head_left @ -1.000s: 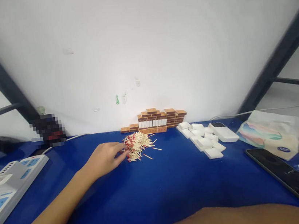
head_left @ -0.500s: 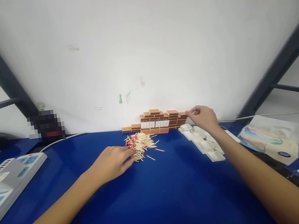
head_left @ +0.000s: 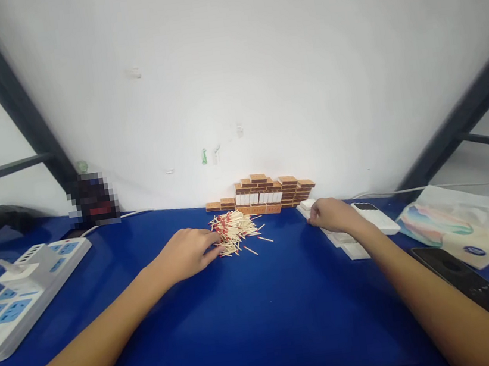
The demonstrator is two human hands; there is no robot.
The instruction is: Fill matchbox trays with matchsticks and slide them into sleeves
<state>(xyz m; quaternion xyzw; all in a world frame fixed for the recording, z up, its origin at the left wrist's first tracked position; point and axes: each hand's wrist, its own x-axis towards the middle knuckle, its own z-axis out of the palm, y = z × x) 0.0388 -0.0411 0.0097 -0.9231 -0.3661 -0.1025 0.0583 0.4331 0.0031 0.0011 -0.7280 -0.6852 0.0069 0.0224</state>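
Observation:
A heap of red-tipped matches (head_left: 235,229) lies on the blue table (head_left: 262,318). My left hand (head_left: 190,253) rests at the heap's left edge, fingertips against the matches; what it may pinch is too small to tell. Behind the heap, matchboxes (head_left: 289,186) are stacked against the wall, with white ones (head_left: 259,198) standing upright in the middle. To the right, my right hand (head_left: 332,214) is over the small white trays (head_left: 355,250), fingers bent together at them and partly hiding them. Whether a tray is gripped cannot be made out.
A white power strip (head_left: 65,272) with a plugged-in charger lies at the left. At the right are a white device (head_left: 375,218), a tissue pack (head_left: 469,243) and a black phone (head_left: 459,275). The wall (head_left: 285,81) rises behind.
My right hand has moved from the right end of the matchbox stack down to the white trays. My left hand stays at the matches. The view has shifted slightly.

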